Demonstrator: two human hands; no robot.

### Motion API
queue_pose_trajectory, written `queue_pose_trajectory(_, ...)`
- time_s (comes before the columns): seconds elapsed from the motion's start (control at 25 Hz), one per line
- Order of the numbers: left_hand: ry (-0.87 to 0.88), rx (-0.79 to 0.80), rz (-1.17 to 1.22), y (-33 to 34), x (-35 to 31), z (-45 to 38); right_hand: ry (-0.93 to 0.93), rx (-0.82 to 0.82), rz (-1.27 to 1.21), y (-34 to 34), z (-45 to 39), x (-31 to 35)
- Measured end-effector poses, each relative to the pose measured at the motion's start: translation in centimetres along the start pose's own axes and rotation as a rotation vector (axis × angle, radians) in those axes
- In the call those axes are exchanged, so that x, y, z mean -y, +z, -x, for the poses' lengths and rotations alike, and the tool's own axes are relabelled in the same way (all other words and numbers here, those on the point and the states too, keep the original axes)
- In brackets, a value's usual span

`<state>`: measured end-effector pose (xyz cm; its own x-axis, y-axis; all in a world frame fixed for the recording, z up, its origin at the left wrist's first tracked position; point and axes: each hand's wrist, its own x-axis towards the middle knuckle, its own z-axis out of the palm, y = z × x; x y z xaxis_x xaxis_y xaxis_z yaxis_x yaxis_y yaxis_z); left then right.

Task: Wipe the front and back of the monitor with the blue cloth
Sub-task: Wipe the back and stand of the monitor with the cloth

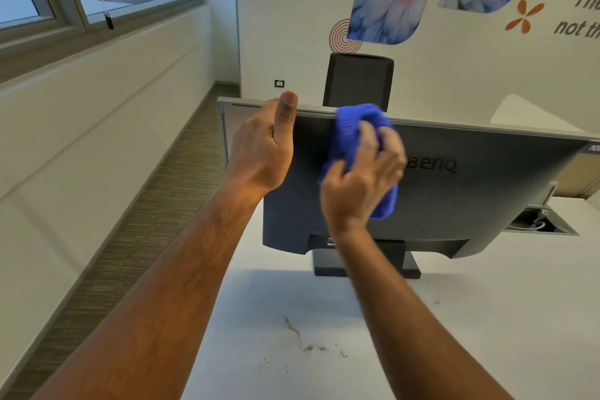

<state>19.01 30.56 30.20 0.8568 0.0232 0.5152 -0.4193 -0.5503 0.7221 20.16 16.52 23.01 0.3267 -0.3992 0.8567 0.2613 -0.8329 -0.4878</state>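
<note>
The dark grey monitor (461,201) stands on its stand on the white desk, its back facing me, with a raised logo on it. My right hand (360,185) grips the bunched blue cloth (349,127) and presses it against the upper middle of the monitor's back. My left hand (264,149) holds the monitor's top left corner, thumb up along the top edge and fingers hidden behind it. The monitor's front is out of sight.
The white desk (454,334) has brown smudges near its front. A grey partition (246,105) runs behind the monitor, with a black chair back (358,78) beyond it. An open cable hatch (540,224) sits in the desk at right. Carpeted floor and windows lie to the left.
</note>
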Motion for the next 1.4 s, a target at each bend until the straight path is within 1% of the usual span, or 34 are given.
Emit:
queue_pose_trajectory(0.08, -0.006, -0.006, 0.027, 0.2, 0.5, -0.1, -0.248, 0.143, -0.023, 1.7, 4.1, 1.0)
queue_pose_trajectory(0.12, -0.005, -0.001, 0.034, 0.3, 0.7, 0.0, -0.408, 0.258, -0.026, 2.3, 6.9, 0.5)
queue_pose_trajectory(0.16, 0.0, 0.006, 0.033, 0.4, 0.7, 0.1, -0.606, 0.421, 0.015, 2.6, 9.9, -0.4)
queue_pose_trajectory(0.2, 0.005, 0.017, 0.021, 0.4, 0.7, 0.2, -0.821, 0.585, 0.112, 2.7, 12.7, -2.0)
queue_pose_trajectory(0.24, 0.008, 0.026, 0.001, 0.3, 0.7, 0.3, -1.008, 0.716, 0.227, 2.5, 14.9, -3.9)
queue_pose_trajectory(0.28, 0.01, 0.03, -0.022, 0.2, 0.7, 0.4, -1.125, 0.802, 0.307, 2.3, 16.0, -5.7)
queue_pose_trajectory(0.32, 0.017, 0.033, -0.04, 0.0, 0.8, 0.4, -1.175, 0.838, 0.356, 2.0, 16.1, -7.0)
queue_pose_trajectory(0.36, 0.024, 0.033, -0.048, -0.2, 0.9, 0.3, -1.174, 0.832, 0.34, 1.7, 15.3, -7.7)
queue_pose_trajectory(0.4, 0.032, 0.029, -0.043, -0.2, 0.9, 0.2, -1.133, 0.769, 0.275, 1.4, 13.9, -7.7)
queue_pose_trajectory(0.48, 0.028, 0.001, -0.01, 0.2, 0.6, 0.1, -0.945, 0.549, 0.102, 0.5, 9.7, -6.2)
queue_pose_trajectory(0.56, -0.023, -0.054, 0.043, 0.8, -0.2, 0.2, -0.683, 0.284, -0.034, -0.8, 3.9, -4.2)
queue_pose_trajectory(0.64, -0.071, -0.088, 0.051, 1.4, -0.7, 0.4, -0.387, 0.134, -0.005, -2.6, -2.3, -4.5)
queue_pose_trajectory(0.68, -0.072, -0.082, 0.035, 1.6, -0.9, 0.5, -0.238, 0.084, 0.029, -3.6, -4.9, -5.8)
queue_pose_trajectory(0.76, -0.068, -0.051, -0.011, 1.8, -1.2, 0.5, 0.019, -0.015, 0.107, -6.0, -7.9, -10.6)
queue_pose_trajectory(0.88, -0.119, -0.043, -0.089, 2.2, -2.0, 0.4, 0.334, -0.135, 0.215, -9.9, -8.7, -19.3)
queue_pose_trajectory(0.96, -0.122, -0.055, -0.125, 2.5, -2.7, 0.7, 0.636, -0.156, 0.162, -11.8, -8.7, -23.0)
queue_pose_trajectory(1.0, -0.112, -0.06, -0.14, 2.8, -2.9, 0.8, 0.794, -0.132, 0.114, -12.3, -8.7, -23.9)
queue_pose_trajectory(1.04, -0.103, -0.067, -0.15, 3.0, -2.9, 0.9, 0.921, -0.105, 0.071, -12.2, -8.2, -24.3)
queue_pose_trajectory(1.08, -0.098, -0.073, -0.161, 3.3, -2.9, 1.0, 1.0, -0.085, 0.044, -11.9, -7.3, -24.0)
queue_pose_trajectory(1.16, -0.107, -0.09, -0.178, 3.8, -2.7, 1.0, 1.065, -0.072, 0.011, -10.4, -4.0, -22.3)
queue_pose_trajectory(1.24, -0.122, -0.103, -0.204, 4.3, -2.6, 1.0, 1.077, -0.014, -0.023, -9.0, -0.1, -19.4)
queue_pose_trajectory(1.32, -0.123, -0.106, -0.238, 4.3, -2.3, 0.7, 1.011, 0.082, -0.054, -8.1, 3.4, -16.2)
queue_pose_trajectory(1.36, -0.12, -0.113, -0.247, 4.3, -2.1, 0.6, 0.939, 0.154, -0.072, -8.0, 4.9, -15.1)
queue_pose_trajectory(1.4, -0.116, -0.118, -0.253, 4.5, -2.2, 0.5, 0.842, 0.26, -0.081, -8.3, 6.0, -14.1)
